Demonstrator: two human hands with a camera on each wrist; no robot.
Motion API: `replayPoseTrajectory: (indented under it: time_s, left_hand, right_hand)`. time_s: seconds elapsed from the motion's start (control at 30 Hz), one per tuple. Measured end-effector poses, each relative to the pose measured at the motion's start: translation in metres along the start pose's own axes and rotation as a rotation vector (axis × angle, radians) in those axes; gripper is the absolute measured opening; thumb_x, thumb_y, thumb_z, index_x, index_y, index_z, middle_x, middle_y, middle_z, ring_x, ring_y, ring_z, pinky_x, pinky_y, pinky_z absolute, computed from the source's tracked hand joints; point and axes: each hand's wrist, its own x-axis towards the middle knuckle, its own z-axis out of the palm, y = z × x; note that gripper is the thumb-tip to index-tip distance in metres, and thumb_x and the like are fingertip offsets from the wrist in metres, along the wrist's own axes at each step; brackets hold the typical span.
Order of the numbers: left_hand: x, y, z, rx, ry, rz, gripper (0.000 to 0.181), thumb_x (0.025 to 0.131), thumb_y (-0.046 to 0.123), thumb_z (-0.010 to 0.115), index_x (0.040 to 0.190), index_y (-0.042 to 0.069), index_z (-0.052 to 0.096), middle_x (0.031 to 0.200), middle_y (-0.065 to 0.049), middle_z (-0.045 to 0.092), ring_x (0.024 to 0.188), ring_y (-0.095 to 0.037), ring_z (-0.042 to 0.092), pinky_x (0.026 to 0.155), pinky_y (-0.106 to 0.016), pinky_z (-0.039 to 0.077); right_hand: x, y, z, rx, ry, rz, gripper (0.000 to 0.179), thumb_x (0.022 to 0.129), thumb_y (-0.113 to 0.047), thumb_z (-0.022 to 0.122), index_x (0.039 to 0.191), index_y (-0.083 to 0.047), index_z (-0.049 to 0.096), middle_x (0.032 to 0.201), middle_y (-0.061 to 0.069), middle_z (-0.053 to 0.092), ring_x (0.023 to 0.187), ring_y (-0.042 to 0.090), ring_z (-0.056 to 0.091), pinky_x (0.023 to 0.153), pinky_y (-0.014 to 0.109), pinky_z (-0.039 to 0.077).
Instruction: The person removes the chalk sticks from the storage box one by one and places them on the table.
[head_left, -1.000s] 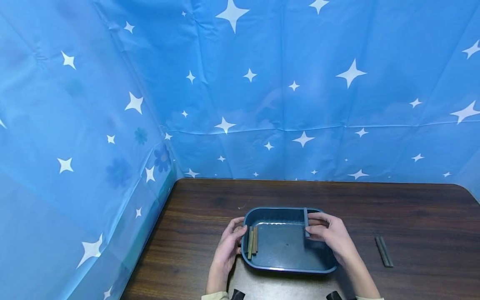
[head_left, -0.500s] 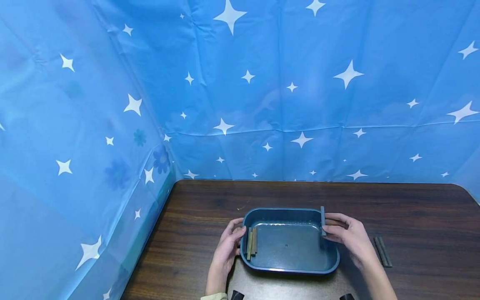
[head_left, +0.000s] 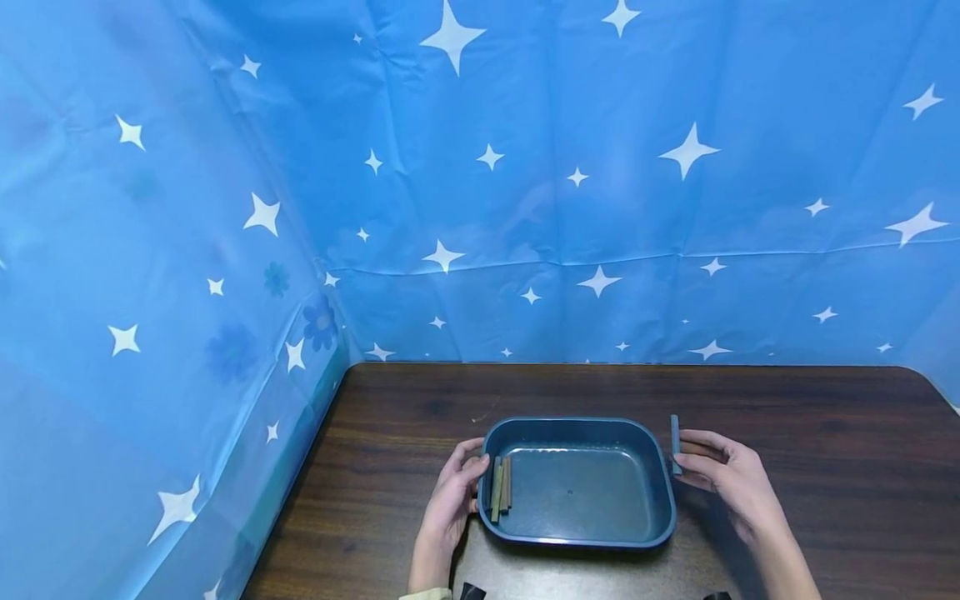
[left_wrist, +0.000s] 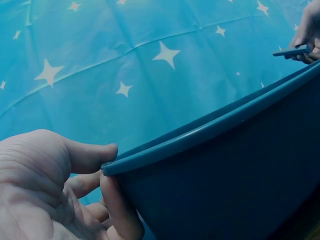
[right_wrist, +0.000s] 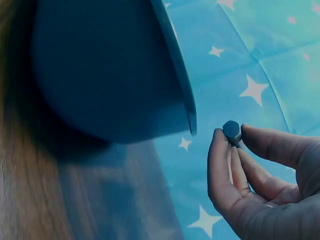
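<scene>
A dark blue rectangular tub (head_left: 588,496) with rounded corners sits on the table. My left hand (head_left: 448,492) grips its left rim; in the left wrist view the thumb lies over the rim (left_wrist: 190,136), with fingers against the outer wall. Just beyond the tub's right side, my right hand (head_left: 738,479) pinches a blue-grey stick (head_left: 676,443) between thumb and fingers. The right wrist view shows the six-sided end of this stick (right_wrist: 231,129). Inside the tub, along its left wall, lie a few olive and brown sticks (head_left: 502,487).
A dark wood-grain table (head_left: 847,450) carries the tub and stretches farther to the right. Blue star-patterned cloth (head_left: 517,208) hangs behind it and along the left side. Two dark green sticks seen earlier at the right are now hidden behind the right hand.
My right hand has moved right with the blue-grey stick, from over the tub's right part to outside its right rim. The left hand keeps its grip on the tub.
</scene>
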Motion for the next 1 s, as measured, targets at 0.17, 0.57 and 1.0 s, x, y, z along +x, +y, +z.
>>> replayPoseTrajectory:
  time_s: [0.17,0.57,1.0]
  left_hand:
    - [0.000,-0.003,-0.002,-0.011,-0.002,0.004,0.044,0.095,0.016,0.058,0.135,0.006,0.042,0.089,-0.001,0.053,0.064,-0.008,0.048,0.046,-0.020,0.046]
    - [-0.001,-0.003,-0.003,-0.026,-0.008,0.010,0.043,0.094,0.018,0.060,0.133,0.007,0.043,0.090,0.000,0.056,0.063,-0.007,0.050,0.046,-0.019,0.047]
    - [0.001,-0.004,-0.003,-0.027,0.005,0.015,0.049,0.091,0.020,0.063,0.133,0.006,0.043,0.094,-0.004,0.059,0.061,-0.007,0.052,0.043,-0.015,0.042]
  right_hand:
    - [-0.002,0.005,-0.011,0.013,0.003,0.018,0.059,0.093,-0.015,0.063,0.139,0.010,0.036,0.122,0.016,0.058,0.095,0.009,0.064,0.084,0.036,0.053]
    - [0.004,0.036,-0.054,0.065,0.080,0.043,0.059,0.088,-0.022,0.071,0.136,-0.001,0.046,0.106,-0.008,0.064,0.094,0.007,0.065,0.085,0.035,0.053]
    - [-0.014,0.034,-0.077,-0.009,0.179,0.074,0.041,0.089,-0.019,0.070,0.125,-0.006,0.056,0.090,-0.019,0.065,0.084,0.002,0.064,0.075,0.030,0.055]
